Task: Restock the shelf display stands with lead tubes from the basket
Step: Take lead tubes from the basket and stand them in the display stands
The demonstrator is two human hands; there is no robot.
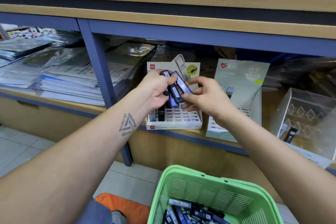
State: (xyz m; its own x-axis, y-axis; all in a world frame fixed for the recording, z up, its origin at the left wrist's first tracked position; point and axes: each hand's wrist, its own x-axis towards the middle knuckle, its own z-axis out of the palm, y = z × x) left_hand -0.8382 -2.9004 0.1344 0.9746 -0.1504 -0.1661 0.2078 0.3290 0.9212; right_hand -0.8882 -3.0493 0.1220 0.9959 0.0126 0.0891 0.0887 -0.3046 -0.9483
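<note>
My left hand (pixel 154 91) grips a bunch of dark lead tubes (pixel 175 93) above the white HB 0.5 display stand (pixel 181 122). My right hand (pixel 205 96) pinches the lower end of one long tube (pixel 182 82) from that bunch. Two tubes (pixel 157 114) stand in the stand's left slots; the other slots that show are empty. A green basket (pixel 236 200) at the bottom holds several more tubes (pixel 190 212). A second, grey-green 0.7 stand (pixel 240 85) sits just to the right.
A clear acrylic stand (pixel 305 114) with one dark tube stands at far right. Stacks of plastic-wrapped paper (pixel 60 78) fill the left shelf bay. A blue shelf post (pixel 103 78) divides the bays. An orange cushion (pixel 123 205) lies on the tiled floor.
</note>
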